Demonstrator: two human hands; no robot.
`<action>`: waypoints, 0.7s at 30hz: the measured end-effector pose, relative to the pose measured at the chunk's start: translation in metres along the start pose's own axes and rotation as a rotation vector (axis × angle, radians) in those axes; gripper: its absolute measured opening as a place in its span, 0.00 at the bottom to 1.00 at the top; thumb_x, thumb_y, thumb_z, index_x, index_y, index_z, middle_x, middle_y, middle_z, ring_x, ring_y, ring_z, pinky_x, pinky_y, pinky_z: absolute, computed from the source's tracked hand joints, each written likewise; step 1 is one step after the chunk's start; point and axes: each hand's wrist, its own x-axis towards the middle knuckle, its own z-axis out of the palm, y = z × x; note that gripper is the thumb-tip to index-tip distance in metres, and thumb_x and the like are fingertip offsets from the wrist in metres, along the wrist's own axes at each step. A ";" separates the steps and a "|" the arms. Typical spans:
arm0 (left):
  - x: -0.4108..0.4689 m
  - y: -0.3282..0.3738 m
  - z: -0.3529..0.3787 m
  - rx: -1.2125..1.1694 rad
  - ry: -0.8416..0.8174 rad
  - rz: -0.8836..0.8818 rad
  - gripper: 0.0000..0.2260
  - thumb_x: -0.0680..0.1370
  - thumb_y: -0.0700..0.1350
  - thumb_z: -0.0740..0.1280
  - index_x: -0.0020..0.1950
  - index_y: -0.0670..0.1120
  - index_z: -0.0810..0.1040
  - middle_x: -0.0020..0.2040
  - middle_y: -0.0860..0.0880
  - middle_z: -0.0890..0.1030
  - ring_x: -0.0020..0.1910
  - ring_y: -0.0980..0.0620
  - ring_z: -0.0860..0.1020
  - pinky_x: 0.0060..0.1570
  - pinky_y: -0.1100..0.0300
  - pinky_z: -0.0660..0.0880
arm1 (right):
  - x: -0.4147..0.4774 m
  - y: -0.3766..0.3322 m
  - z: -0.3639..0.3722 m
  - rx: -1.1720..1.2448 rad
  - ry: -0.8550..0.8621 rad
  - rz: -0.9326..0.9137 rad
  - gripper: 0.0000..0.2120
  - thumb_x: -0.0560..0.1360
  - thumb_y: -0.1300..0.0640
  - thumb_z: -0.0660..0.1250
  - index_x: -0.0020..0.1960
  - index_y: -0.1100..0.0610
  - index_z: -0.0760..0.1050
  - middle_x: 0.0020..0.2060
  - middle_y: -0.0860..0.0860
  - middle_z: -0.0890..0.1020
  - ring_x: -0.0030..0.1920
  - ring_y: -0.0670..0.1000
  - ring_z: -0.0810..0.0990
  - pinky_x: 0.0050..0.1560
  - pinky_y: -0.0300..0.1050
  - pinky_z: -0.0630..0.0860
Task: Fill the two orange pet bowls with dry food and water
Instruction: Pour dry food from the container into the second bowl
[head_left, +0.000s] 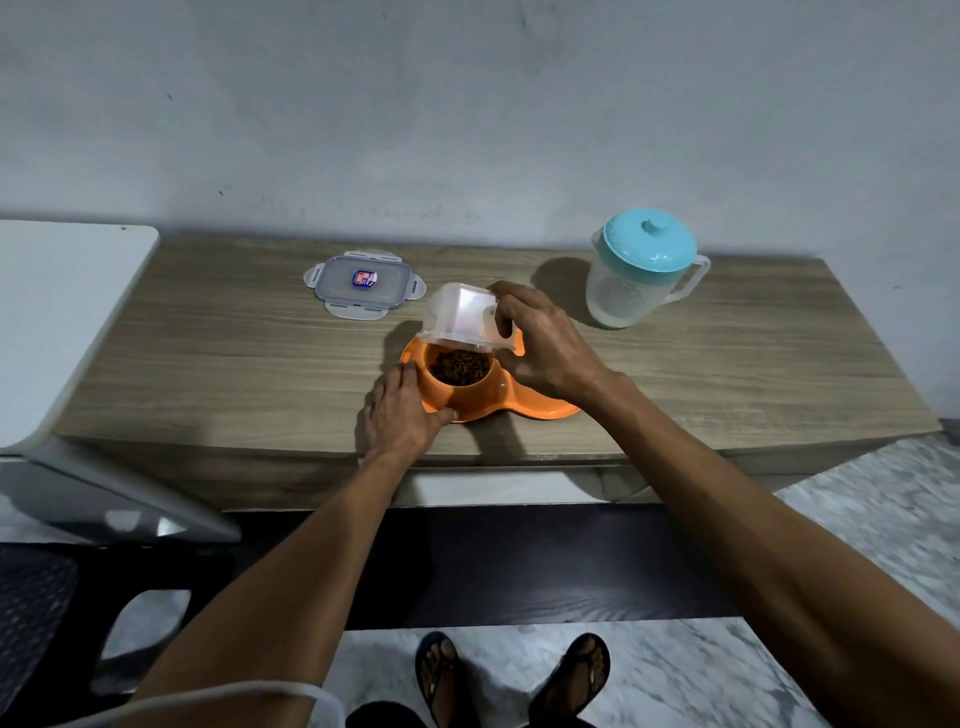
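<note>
An orange double pet bowl (540, 408) sits near the front edge of the wooden table (208, 364). Its left bowl holds brown dry food (460, 366); the right bowl is mostly hidden under my right hand. My right hand (545, 345) grips a clear plastic container (462, 314), tipped upside down just above the left bowl. My left hand (402, 413) holds the bowl's left rim, fingers on the far side and thumb at the front. A clear pitcher with a teal lid (641, 270) stands at the back right.
The container's clear lid (363, 283) with snap flaps lies flat at the back of the table, left of the bowl. A white surface (62, 312) adjoins the table's left end. My sandalled feet (511, 675) stand on marble floor below the table front.
</note>
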 end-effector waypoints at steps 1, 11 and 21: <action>0.000 0.000 0.000 -0.001 0.004 0.002 0.44 0.68 0.61 0.74 0.77 0.48 0.59 0.76 0.45 0.64 0.74 0.43 0.63 0.70 0.42 0.65 | 0.001 0.001 0.000 0.019 0.018 0.007 0.15 0.69 0.61 0.74 0.44 0.55 0.67 0.69 0.57 0.73 0.69 0.59 0.71 0.63 0.47 0.69; -0.002 0.001 -0.001 -0.018 -0.008 0.000 0.45 0.69 0.61 0.74 0.78 0.47 0.57 0.78 0.46 0.60 0.77 0.44 0.59 0.72 0.42 0.62 | 0.015 0.027 -0.004 0.567 0.271 0.628 0.14 0.65 0.53 0.75 0.42 0.52 0.70 0.41 0.49 0.78 0.46 0.53 0.80 0.48 0.54 0.79; 0.001 0.000 0.003 -0.010 0.007 0.001 0.45 0.69 0.60 0.74 0.79 0.46 0.56 0.78 0.46 0.60 0.76 0.44 0.59 0.72 0.44 0.62 | 0.056 0.076 0.031 1.005 0.377 1.046 0.08 0.73 0.59 0.70 0.48 0.58 0.71 0.45 0.58 0.76 0.50 0.60 0.81 0.45 0.54 0.84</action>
